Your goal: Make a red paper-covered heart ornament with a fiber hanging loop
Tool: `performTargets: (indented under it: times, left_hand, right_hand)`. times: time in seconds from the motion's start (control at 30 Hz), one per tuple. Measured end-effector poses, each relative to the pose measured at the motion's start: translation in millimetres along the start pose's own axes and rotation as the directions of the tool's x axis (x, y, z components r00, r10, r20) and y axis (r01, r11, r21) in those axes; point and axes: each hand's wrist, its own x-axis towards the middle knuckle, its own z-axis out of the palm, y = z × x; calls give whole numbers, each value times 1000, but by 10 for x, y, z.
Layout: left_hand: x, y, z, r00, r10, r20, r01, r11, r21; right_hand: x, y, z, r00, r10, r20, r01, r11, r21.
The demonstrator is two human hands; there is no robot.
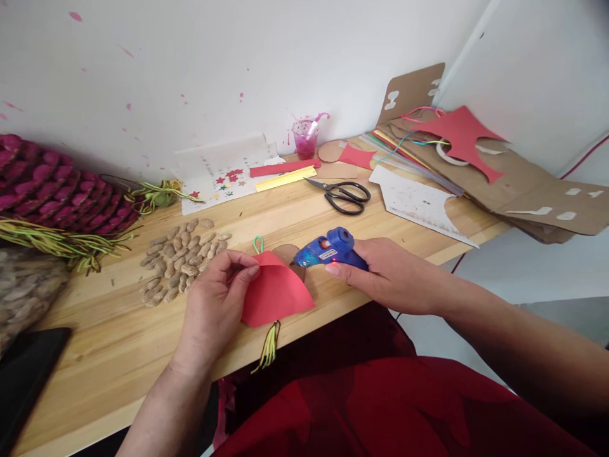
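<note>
My left hand (216,295) pinches the upper left edge of a red paper piece (276,295) near the table's front edge. A green loop (257,244) sticks up above the paper, and a yellow-green tassel (269,348) hangs below it over the edge. Behind the lifted paper a round brown card (287,252) shows in part. My right hand (387,273) grips a blue glue gun (328,249), its nozzle pointing left at the gap between paper and card. Whether the nozzle touches either cannot be made out.
Peanuts (178,260) lie left of my left hand. Black scissors (343,193), a pink cup (305,138), a star sheet (223,174) and white card (419,203) lie farther back. Cardboard (533,190) fills the right; a magenta woven object (57,184) stands left.
</note>
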Motion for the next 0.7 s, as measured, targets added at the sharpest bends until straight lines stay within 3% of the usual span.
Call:
performTargets:
  times: [0.4, 0.7]
  left_hand:
    - [27, -31, 39, 995, -96, -32, 89, 979, -185]
    - [-7, 42, 88, 995, -45, -85, 35, 993, -115]
  right_hand:
    - [-201, 4, -47, 996, 68, 63, -65, 997, -47]
    - [-287, -27, -80, 992, 72, 103, -71, 997, -11]
